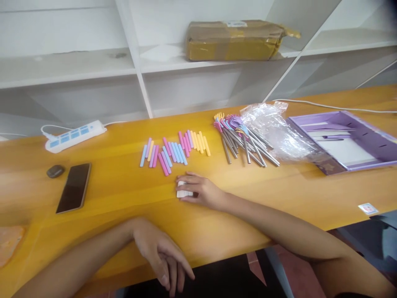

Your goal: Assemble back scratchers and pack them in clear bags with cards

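My right hand (201,191) rests on the table with its fingers curled around a small white paper-like piece (183,193); its far side is partly hidden by the fingers. My left hand (161,250) hangs over the table's front edge, fingers loosely stretched and holding nothing. Just beyond my right hand lie several short pastel tubes (173,151) in pink, purple, blue and yellow, laid side by side in a slanting row. To their right is a heap of back scratchers (245,140) with metal rods and coloured claw-shaped heads.
Clear plastic bags (276,132) lie beside a purple open box (338,159) on the right. A phone (73,188), a small dark case (55,171) and a power strip (76,135) are at left. A taped carton (232,41) sits on the shelf behind.
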Tool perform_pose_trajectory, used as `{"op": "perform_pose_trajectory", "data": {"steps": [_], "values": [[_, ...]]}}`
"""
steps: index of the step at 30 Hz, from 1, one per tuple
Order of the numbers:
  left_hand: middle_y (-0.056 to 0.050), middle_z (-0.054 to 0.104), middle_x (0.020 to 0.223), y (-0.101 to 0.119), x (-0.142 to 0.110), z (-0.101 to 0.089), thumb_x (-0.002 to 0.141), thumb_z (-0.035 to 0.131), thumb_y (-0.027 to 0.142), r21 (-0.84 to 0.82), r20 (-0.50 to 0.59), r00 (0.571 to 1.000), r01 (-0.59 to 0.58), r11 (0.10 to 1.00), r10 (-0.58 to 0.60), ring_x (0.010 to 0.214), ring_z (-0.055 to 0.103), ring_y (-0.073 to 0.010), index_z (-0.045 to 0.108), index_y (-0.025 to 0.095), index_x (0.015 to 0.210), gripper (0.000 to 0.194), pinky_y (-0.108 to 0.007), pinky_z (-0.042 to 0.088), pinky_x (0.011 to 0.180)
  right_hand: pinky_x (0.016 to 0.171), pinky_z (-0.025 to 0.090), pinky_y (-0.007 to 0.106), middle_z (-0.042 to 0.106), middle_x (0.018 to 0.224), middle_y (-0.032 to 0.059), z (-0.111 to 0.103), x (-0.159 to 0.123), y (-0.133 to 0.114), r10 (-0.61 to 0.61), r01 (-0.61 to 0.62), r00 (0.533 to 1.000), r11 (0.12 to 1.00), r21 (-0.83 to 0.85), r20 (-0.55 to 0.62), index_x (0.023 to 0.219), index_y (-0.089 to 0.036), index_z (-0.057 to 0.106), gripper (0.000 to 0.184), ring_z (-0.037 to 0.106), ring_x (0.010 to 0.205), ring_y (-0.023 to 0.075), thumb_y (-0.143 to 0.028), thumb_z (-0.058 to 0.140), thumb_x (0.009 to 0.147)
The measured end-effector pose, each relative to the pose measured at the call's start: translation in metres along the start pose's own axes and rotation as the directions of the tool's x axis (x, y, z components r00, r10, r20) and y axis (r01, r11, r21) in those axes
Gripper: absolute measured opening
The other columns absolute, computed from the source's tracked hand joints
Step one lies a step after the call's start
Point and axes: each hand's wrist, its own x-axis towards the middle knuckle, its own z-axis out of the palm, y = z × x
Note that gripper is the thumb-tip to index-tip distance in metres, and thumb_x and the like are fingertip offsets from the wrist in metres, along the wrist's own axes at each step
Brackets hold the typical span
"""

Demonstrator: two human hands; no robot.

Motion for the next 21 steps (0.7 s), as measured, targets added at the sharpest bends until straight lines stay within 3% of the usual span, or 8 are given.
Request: {"op": "perform_pose_trajectory", "data": {"steps": [2, 8, 12, 17, 21], "values": [[-0.010, 0.076, 0.114, 0.008, -0.001, 0.003, 0.090, 0.083, 0.044, -0.018, -0.043, 0.999, 0.005, 1.000, -0.006, 0.106, 0.082, -0.0316, 0.063, 0.029, 0.155, 0.069, -0.044, 0.065, 0.093, 0.116, 0.053, 0.041, 0.074, 0.131, 0.0142, -0.003, 0.000, 0.000, -0.036, 0.037, 0.999, 0.999, -0.019, 0.041, 0.124, -0.018, 0.076, 0.027, 0.069, 0.129, 0.0212, -0.035, 0.073, 0.102], [-0.011, 0.072, 0.122, 0.017, -0.003, 0.009, 0.086, 0.082, 0.060, -0.081, -0.088, 0.989, 0.109, 0.991, -0.116, 0.117, 0.078, -0.0352, 0.060, 0.033, 0.157, 0.079, -0.050, 0.058, 0.106, 0.111, 0.056, 0.045, 0.071, 0.132, 0.0150, -0.016, 0.002, -0.012, -0.062, 0.081, 0.992, 0.980, -0.183, 0.108, 0.132, -0.018, 0.072, 0.034, 0.064, 0.129, 0.0253, -0.039, 0.067, 0.105], [-0.011, 0.073, 0.118, 0.022, -0.008, 0.007, 0.092, 0.080, 0.052, -0.126, -0.227, 0.974, 0.000, 0.992, -0.029, 0.110, 0.080, -0.0319, 0.063, 0.029, 0.153, 0.067, -0.049, 0.059, 0.103, 0.103, 0.060, 0.042, 0.069, 0.130, 0.0165, -0.015, -0.001, -0.013, -0.074, 0.097, 0.992, 0.966, -0.241, 0.102, 0.134, -0.016, 0.071, 0.033, 0.065, 0.120, 0.0253, -0.035, 0.064, 0.107], [-0.011, 0.076, 0.106, 0.034, -0.027, -0.004, 0.100, 0.075, 0.041, -0.154, -0.530, 0.845, -0.177, 0.972, 0.070, 0.099, 0.081, -0.0254, 0.075, 0.019, 0.130, 0.038, -0.036, 0.061, 0.091, 0.105, 0.061, 0.044, 0.068, 0.134, 0.0191, -0.012, -0.007, -0.011, -0.075, 0.083, 0.996, 0.981, -0.175, 0.049, 0.136, -0.014, 0.068, 0.033, 0.066, 0.126, 0.0247, -0.025, 0.067, 0.105], [-0.013, 0.076, 0.104, 0.038, -0.036, -0.008, 0.103, 0.070, 0.041, -0.133, -0.625, 0.776, -0.218, 0.967, 0.089, 0.091, 0.082, -0.0256, 0.072, 0.014, 0.128, 0.037, -0.035, 0.062, 0.084, 0.107, 0.061, 0.037, 0.069, 0.135, 0.0157, -0.013, -0.004, -0.013, 0.058, -0.050, 0.992, 0.996, 0.074, -0.110, 0.133, -0.018, 0.074, 0.033, 0.070, 0.126, 0.0212, -0.026, 0.074, 0.100]]}}
